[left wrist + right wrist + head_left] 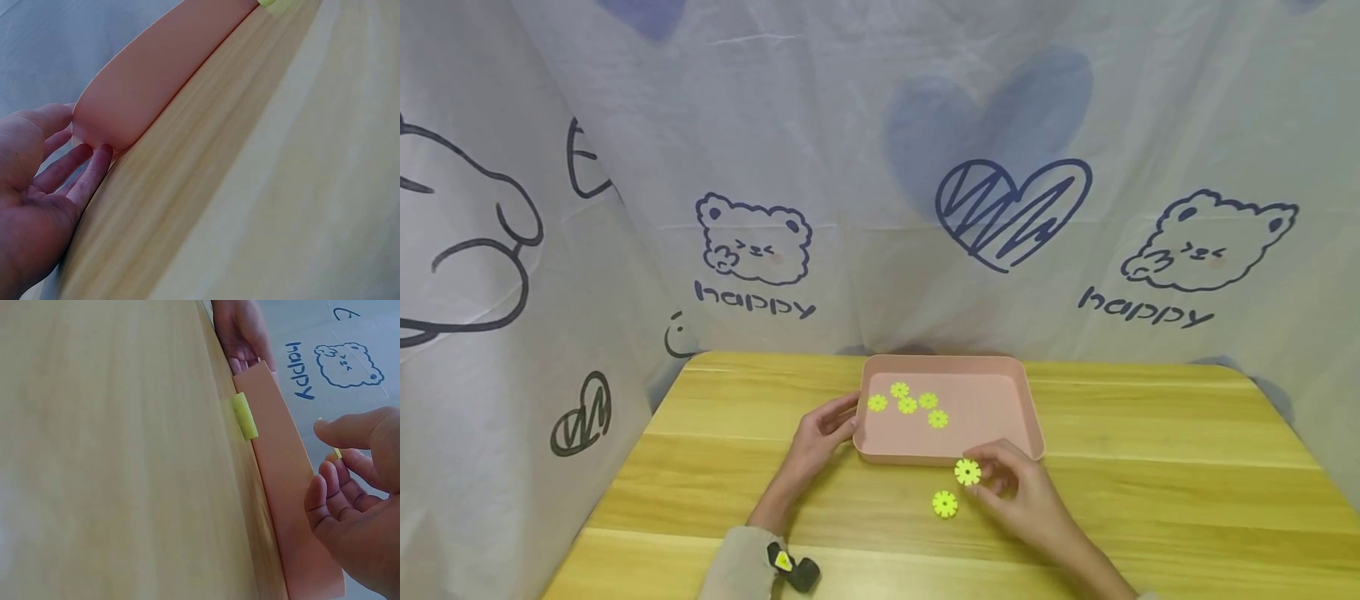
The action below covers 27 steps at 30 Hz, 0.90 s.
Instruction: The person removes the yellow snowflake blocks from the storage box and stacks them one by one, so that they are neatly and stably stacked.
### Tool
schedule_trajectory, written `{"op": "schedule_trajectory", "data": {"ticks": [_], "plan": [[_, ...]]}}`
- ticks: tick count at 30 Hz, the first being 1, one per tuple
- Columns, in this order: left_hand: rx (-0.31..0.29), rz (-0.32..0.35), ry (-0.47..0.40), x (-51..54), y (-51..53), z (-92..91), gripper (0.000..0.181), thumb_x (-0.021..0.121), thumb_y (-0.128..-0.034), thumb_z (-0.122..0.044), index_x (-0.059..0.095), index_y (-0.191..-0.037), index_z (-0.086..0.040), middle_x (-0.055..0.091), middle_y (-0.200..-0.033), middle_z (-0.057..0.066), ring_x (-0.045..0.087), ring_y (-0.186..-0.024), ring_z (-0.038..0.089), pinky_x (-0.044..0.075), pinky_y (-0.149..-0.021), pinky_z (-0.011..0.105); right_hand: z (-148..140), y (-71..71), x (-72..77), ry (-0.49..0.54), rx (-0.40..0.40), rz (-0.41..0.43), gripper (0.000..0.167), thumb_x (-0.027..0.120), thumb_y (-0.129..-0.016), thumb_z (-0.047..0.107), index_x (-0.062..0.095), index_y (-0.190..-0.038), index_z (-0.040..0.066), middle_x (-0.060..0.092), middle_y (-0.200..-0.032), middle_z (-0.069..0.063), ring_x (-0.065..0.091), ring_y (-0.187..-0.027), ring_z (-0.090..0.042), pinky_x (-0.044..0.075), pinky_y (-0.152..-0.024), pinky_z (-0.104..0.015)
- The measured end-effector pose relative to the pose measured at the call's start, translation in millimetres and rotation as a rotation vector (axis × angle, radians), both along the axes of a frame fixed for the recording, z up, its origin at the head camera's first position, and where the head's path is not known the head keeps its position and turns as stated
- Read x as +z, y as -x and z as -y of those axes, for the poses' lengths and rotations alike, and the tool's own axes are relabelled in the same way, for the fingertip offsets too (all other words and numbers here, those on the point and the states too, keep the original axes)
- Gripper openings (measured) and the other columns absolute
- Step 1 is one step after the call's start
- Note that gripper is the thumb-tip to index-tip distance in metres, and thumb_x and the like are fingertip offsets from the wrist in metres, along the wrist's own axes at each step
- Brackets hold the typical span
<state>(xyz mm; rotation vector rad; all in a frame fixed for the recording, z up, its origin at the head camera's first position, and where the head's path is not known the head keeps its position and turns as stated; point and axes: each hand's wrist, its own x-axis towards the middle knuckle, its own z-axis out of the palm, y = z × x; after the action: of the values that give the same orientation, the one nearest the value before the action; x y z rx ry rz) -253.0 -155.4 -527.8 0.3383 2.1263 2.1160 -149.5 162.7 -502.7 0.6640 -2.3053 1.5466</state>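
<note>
The pink tray [988, 417] lies on the table with several yellow-green notched discs [937, 419] in its left half. At its left end, the left hand [820, 433] touches the tray wall with relaxed fingers; the left wrist view shows those fingertips [103, 153] against the corner of the tray [144, 81]. Between thumb and fingers the right hand [1018, 492] pinches one disc [967, 472], just in front of the tray's near rim. On the table below it is a small stack of discs [945, 504], seen from the side in the right wrist view [244, 417].
The wooden table [1165, 483] extends to both sides of the tray. Behind it and on the left hangs a pale cloth [865, 275] printed with hearts and bears. A black device with a yellow mark [793, 568] sits at the left sleeve.
</note>
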Motion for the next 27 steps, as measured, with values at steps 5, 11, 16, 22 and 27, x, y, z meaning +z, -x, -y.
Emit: {"op": "schedule_trajectory", "data": {"ticks": [5, 11, 16, 22, 27], "plan": [[0.006, -0.007, 0.010, 1.4, -0.8, -1.1, 0.044, 0.064, -0.1008, -0.001, 0.054, -0.144, 0.005, 0.054, -0.148, 0.022, 0.054, -0.134, 0.040, 0.057, -0.098, 0.033, 3, -1.8, -2.5, 0.006, -0.009, 0.002, 0.040, 0.086, -0.078, -0.003, 0.072, -0.114, 0.008, 0.066, -0.093, -0.001, 0.061, -0.076, -0.023, 0.057, -0.059, -0.025], [0.005, 0.000, 0.006, 0.2, -0.9, -0.8, 0.044, 0.064, -0.1009, -0.001, 0.054, -0.144, 0.005, 0.054, -0.147, 0.022, 0.054, -0.134, 0.039, 0.057, -0.097, 0.032, 7, -5.6, -2.1, 0.000, -0.030, 0.068, 0.039, 0.087, -0.077, -0.001, 0.072, -0.113, 0.007, 0.065, -0.089, 0.002, 0.060, -0.072, -0.017, 0.056, -0.058, -0.025], [0.005, -0.005, 0.001, -1.0, -0.8, -0.1, 0.044, 0.063, -0.1010, 0.000, 0.054, -0.144, 0.006, 0.054, -0.147, 0.024, 0.054, -0.134, 0.040, 0.057, -0.096, 0.032, 12, -7.4, -4.5, 0.001, -0.036, 0.106, 0.041, 0.088, -0.077, 0.001, 0.071, -0.113, 0.007, 0.065, -0.089, 0.001, 0.060, -0.072, -0.022, 0.055, -0.057, -0.024], [0.003, -0.010, 0.011, -2.1, 0.0, 0.5, 0.044, 0.062, -0.1014, 0.000, 0.054, -0.144, 0.006, 0.054, -0.147, 0.024, 0.053, -0.134, 0.040, 0.057, -0.097, 0.033, 17, -9.7, -6.7, 0.001, -0.022, 0.166, 0.040, 0.088, -0.077, 0.002, 0.073, -0.113, 0.010, 0.064, -0.087, 0.001, 0.060, -0.072, -0.022, 0.053, -0.055, -0.023], [-0.003, -0.015, 0.011, -1.3, 0.0, 0.0, 0.044, 0.063, -0.1017, -0.002, 0.053, -0.144, 0.006, 0.053, -0.148, 0.024, 0.053, -0.134, 0.040, 0.057, -0.097, 0.032, 19, -10.8, -7.1, -0.045, -0.027, 0.246, 0.037, 0.088, -0.077, 0.005, 0.073, -0.111, 0.008, 0.063, -0.085, 0.000, 0.057, -0.070, -0.013, 0.051, -0.055, -0.022]]}}
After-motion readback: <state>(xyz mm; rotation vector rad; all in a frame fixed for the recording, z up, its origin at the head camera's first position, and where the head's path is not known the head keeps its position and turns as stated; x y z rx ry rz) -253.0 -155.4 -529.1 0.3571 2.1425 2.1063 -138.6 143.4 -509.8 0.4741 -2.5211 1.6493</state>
